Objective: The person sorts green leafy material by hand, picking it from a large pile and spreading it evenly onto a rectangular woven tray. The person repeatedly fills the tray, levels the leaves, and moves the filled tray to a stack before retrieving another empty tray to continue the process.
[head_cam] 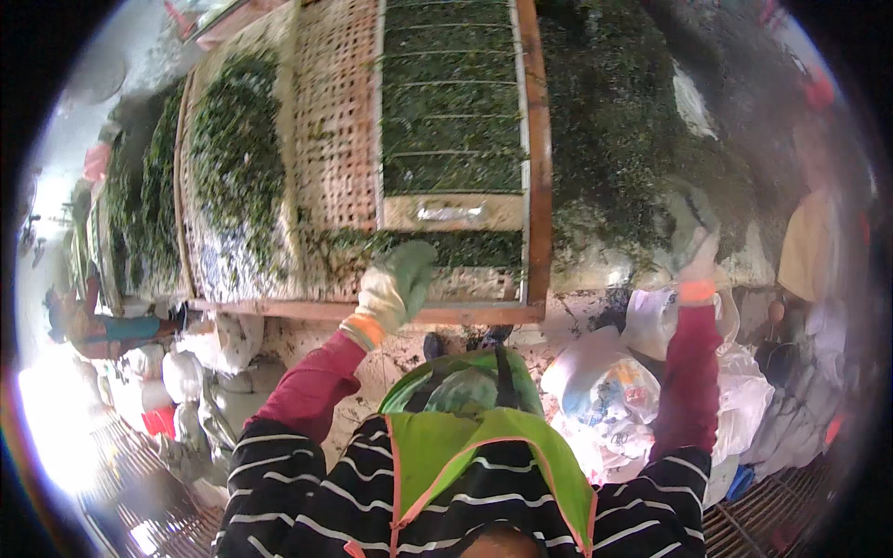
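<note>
Both my hands wear work gloves with orange cuffs. My left hand (404,282) is at the near edge of a wooden-framed table (538,174), its fingers over the strip of small green leaves (474,247) there. I cannot tell whether it grips anything. Just beyond it lies a long metal-edged frame (520,91) with thin crossbars and green leaves beneath them; a pale end board (453,211) closes its near end. Farther right, my right hand (691,227) is blurred at the near side of a broad leaf heap (607,139). Its fingers and any hold are unclear.
A perforated panel (335,125) and another leaf pile (237,153) lie left of the frame. White plastic sacks (603,390) stand by my right arm, with more bags (230,342) at the left. Another person (104,328) is at far left. Slatted metal (753,502) borders the lower right.
</note>
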Demonstrator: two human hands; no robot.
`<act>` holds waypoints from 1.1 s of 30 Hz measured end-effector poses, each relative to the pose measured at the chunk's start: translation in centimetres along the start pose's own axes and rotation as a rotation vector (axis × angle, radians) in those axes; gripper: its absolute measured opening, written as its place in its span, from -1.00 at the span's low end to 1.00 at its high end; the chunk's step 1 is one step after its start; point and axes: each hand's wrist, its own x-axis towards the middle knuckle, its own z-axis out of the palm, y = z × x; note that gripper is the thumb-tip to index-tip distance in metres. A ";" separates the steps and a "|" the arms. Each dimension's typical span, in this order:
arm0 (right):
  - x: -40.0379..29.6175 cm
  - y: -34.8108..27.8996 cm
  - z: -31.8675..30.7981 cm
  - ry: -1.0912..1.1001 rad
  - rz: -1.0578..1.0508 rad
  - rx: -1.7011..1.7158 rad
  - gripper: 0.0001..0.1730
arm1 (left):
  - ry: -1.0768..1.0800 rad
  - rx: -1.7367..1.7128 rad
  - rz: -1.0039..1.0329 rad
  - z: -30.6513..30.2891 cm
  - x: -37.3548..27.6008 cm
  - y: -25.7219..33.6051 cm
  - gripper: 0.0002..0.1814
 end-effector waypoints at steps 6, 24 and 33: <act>-10.8 3.6 18.0 -0.221 -0.670 -0.496 -0.56 | 0.364 -0.723 -0.500 -1.8 -3.6 -6.9 -0.71; -18.4 10.8 26.1 -0.446 -0.602 -1.248 -0.36 | 0.161 0.313 -0.017 -1.2 -2.7 -9.5 -0.27; -17.9 15.1 28.9 -0.632 -0.623 -1.348 -0.36 | -0.255 0.046 -0.339 -4.4 1.0 -6.5 -0.60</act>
